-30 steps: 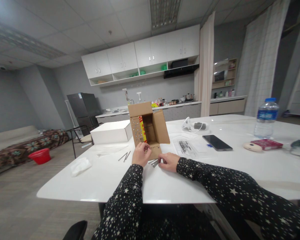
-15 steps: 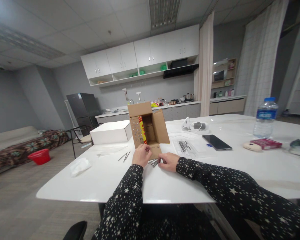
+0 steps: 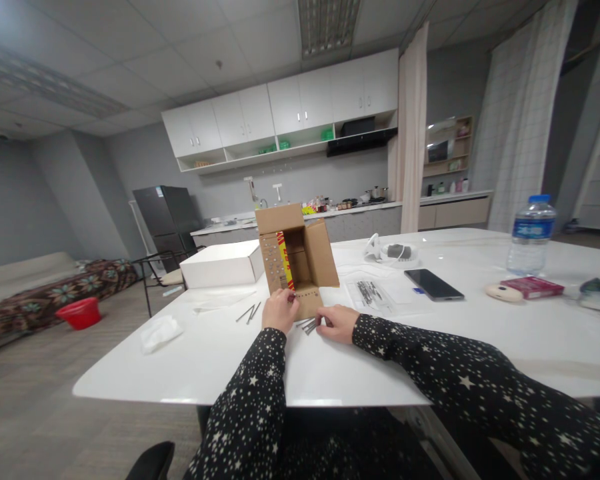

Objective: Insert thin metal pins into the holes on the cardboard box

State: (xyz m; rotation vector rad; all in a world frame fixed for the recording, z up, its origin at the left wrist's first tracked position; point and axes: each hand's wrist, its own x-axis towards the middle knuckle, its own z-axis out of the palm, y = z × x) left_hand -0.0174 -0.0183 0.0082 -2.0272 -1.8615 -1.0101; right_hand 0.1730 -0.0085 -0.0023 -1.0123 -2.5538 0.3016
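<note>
An open cardboard box [image 3: 326, 257] with a yellow-and-red printed strip stands on the white table, its opening facing me. My left hand [image 3: 279, 312] is at the box's lower front flap [image 3: 310, 305], thumb and fingers pinched together; whatever sits between them is too small to make out. Small marks or holes run in a row along that flap. Just right of it, my right hand [image 3: 339, 324] is closed, its fingertips on the ends of several grey nails [image 3: 307, 326] before the flap. More loose nails [image 3: 250, 313] lie left of my left hand.
A white box [image 3: 223, 265] stands behind on the left, with crumpled tissue [image 3: 161, 333] nearer me. To the right are a clear plastic bag of dark pieces [image 3: 373, 295], a phone [image 3: 434, 285], a white corded device [image 3: 393, 252], a water bottle [image 3: 530, 237] and a pink box [image 3: 534, 287].
My left hand has shifted slightly left and down along the flap. My right hand, the box and the nails stay where they were.
</note>
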